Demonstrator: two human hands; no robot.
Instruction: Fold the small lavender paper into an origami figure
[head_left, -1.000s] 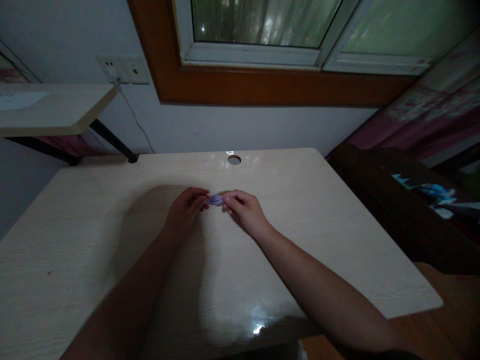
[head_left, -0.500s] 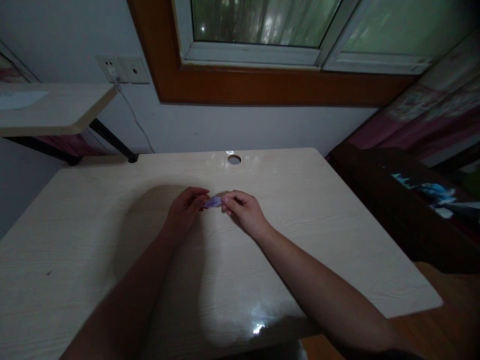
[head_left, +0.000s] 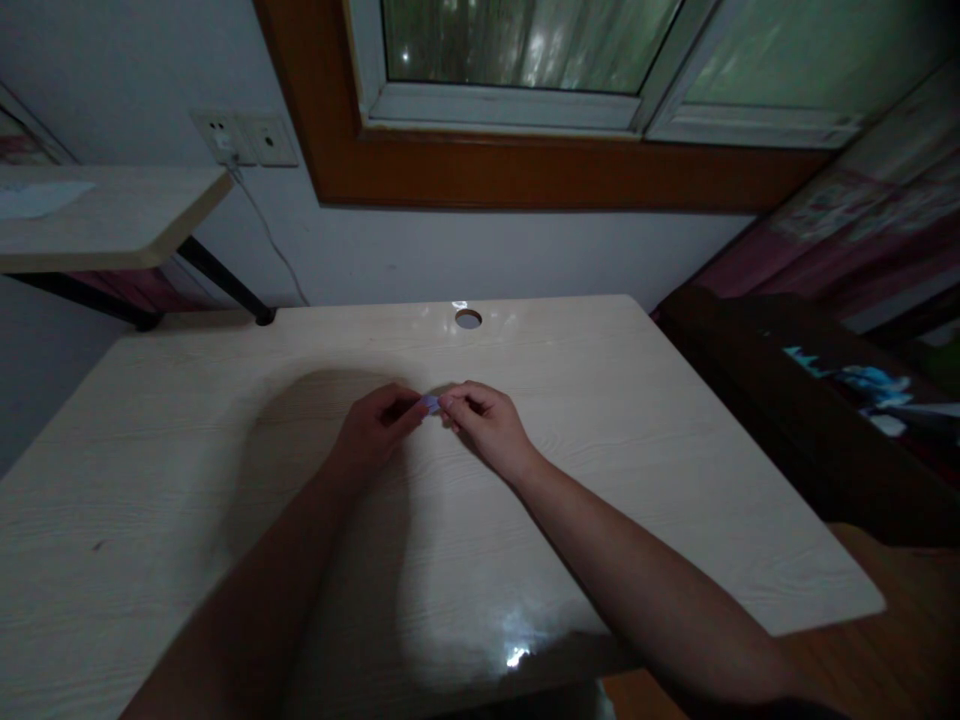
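A small pale purple folded piece of paper (head_left: 430, 403) is pinched between both of my hands just above a light wooden desk (head_left: 600, 430). My left hand (head_left: 373, 432) has its fingers curled closed on the paper's left end. My right hand (head_left: 484, 425) pinches its right end with thumb and fingers pressed together. Most of the paper is hidden by my fingertips; only a small sliver shows between them.
A round cable hole (head_left: 468, 319) lies at the desk's back edge, near the wall under a window. A second tabletop (head_left: 105, 220) stands at the left, with wall sockets (head_left: 244, 138) and a cord beside it. Dark furniture (head_left: 810, 410) borders the desk's right side.
My hands have drawn closer together, so less of the purple paper shows between the fingertips than a second ago. My left hand shifted slightly right.
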